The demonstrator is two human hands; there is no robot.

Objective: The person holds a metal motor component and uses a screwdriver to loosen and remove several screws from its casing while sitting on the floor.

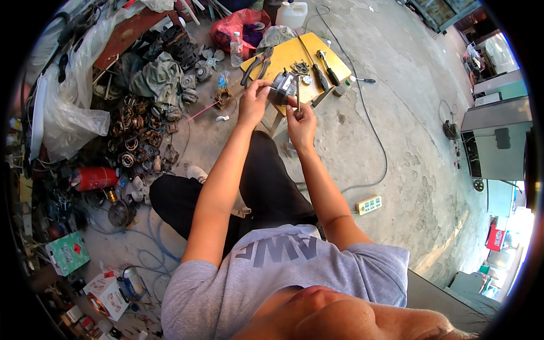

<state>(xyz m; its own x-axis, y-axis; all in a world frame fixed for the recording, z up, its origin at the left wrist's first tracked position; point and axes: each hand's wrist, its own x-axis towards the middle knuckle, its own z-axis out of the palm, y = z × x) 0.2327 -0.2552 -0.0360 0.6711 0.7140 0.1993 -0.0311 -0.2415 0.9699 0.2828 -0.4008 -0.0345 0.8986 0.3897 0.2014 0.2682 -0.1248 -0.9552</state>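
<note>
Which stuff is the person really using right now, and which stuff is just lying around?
In use:
- left hand gripping the small grey motor
- right hand holding a thin tool against the motor

Lying about:
- pliers and screwdrivers on the yellow stool
- pile of copper motor coils
- red cylinder
- white power strip

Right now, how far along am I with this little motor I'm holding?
Mid-job. Done: tools are laid out on the yellow table, pliers and screwdrivers within reach. In hand: the left hand holds the small motor, the right hand works a thin tool at it. Left: loose small parts sit on the table, unfitted.
</note>
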